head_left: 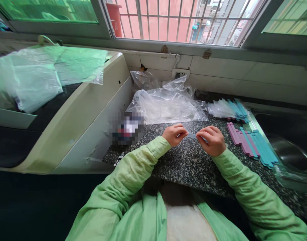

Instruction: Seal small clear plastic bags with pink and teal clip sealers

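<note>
Over the speckled dark countertop, my left hand pinches one end of a narrow, translucent plastic strip. The fingertips of my right hand are closed on its other end, so the strip spans the short gap between both hands. Whether it is a flat strip or a small sleeve I cannot tell. To the right of my right hand lie flat pink strips and turquoise strips in a fanned row. Behind them is a pile of clear plastic sleeves with more turquoise strips beside it.
A large clear plastic bag rests against the tiled wall. Left of it is a blurred-out object. A cream-coloured machine with plastic sheeting on top stands at the left. A metal sink borders the countertop at right.
</note>
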Available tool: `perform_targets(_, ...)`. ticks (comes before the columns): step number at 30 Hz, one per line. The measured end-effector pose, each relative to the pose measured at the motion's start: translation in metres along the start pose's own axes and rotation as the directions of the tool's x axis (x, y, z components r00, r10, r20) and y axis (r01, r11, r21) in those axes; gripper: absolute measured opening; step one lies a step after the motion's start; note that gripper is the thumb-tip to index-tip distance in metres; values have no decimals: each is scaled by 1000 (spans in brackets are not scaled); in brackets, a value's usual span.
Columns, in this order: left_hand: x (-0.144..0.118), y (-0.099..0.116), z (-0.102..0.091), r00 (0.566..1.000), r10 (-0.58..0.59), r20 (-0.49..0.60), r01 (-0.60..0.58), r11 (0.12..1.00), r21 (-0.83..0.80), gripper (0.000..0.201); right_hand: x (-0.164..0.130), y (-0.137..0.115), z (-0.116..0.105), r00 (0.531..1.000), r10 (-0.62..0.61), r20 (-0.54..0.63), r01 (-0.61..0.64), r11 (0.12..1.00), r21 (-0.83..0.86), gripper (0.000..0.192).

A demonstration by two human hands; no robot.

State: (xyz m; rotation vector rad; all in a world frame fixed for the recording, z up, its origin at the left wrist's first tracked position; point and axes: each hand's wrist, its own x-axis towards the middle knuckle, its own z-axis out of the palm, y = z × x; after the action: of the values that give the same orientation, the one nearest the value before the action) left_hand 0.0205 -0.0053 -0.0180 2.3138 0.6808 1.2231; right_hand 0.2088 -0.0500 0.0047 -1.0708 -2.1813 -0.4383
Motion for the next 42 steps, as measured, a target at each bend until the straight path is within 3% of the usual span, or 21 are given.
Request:
perform_targets(6,-1,-1,-1,1000,0,-23,0,1000,-6,26,-1,1,0,999,4,-51,-1,999,47,5)
perform_targets(17,0,-11,-1,997,27,-71,-26,1000,5,21,-2,4,0,979,144,-141,-109,966,233,8)
perform_targets(27,2,-7,-4,997,50,-54,-50,999,-4,22,-2,5,0,972,177,-152,-138,962,236,8)
perform_targets(31,1,-7,-3,999,24,-22,-23,999,47,24,-2,6,1,979,152,-136,-123,971,203,7)
perform_targets(42,-1,0,-2,995,99,-7,-96,974,204,25,3,-3,-4,984,122,-127,-95,975,202,5)
